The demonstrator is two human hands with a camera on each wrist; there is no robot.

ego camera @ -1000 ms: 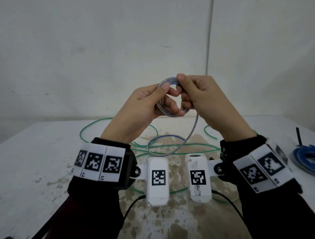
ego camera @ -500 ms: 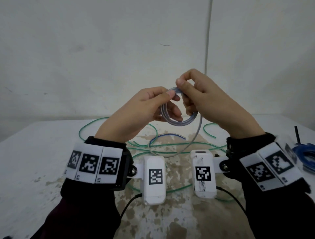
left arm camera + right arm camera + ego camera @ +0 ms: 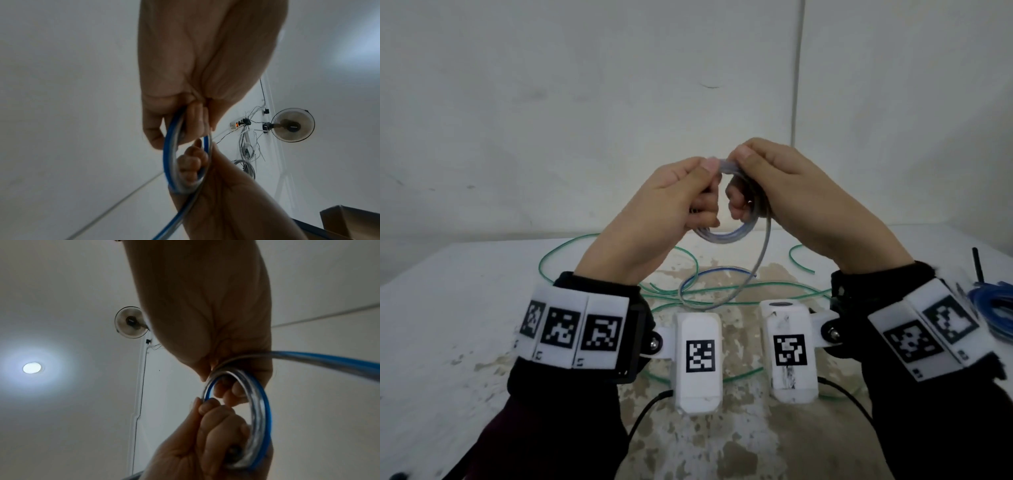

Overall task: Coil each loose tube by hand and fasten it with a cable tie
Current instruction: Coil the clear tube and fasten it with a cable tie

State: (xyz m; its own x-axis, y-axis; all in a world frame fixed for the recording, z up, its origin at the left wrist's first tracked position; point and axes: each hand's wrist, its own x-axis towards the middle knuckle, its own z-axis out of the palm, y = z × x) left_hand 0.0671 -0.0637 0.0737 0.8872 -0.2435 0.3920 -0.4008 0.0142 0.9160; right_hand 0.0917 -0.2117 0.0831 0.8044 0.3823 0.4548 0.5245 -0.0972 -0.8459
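A clear tube with a blue stripe is wound into a small coil [image 3: 726, 236] held in the air above the table. My left hand [image 3: 709, 181] pinches the top left of the coil, with the lower fingers curled against the ring. My right hand [image 3: 739, 178] pinches the top right, its fingers hooked through the ring. The loose tail [image 3: 763, 253] drops from the right hand to a loop lying on the table. The left wrist view shows the coil [image 3: 169, 162] between both hands. In the right wrist view, the coil [image 3: 261, 410] passes under my right fingers [image 3: 236, 391].
A long green tube [image 3: 558, 253] sprawls in loose curves over the stained white table [image 3: 448, 308] beneath my hands. A blue coiled tube [image 3: 993, 305] and a black cable tie [image 3: 977, 263] lie at the right edge. A white wall stands close behind.
Both hands shifted their hold on the coil's top and came closer together. The right hand's fingers now hook through the ring, and the coil hangs a little lower between the hands.
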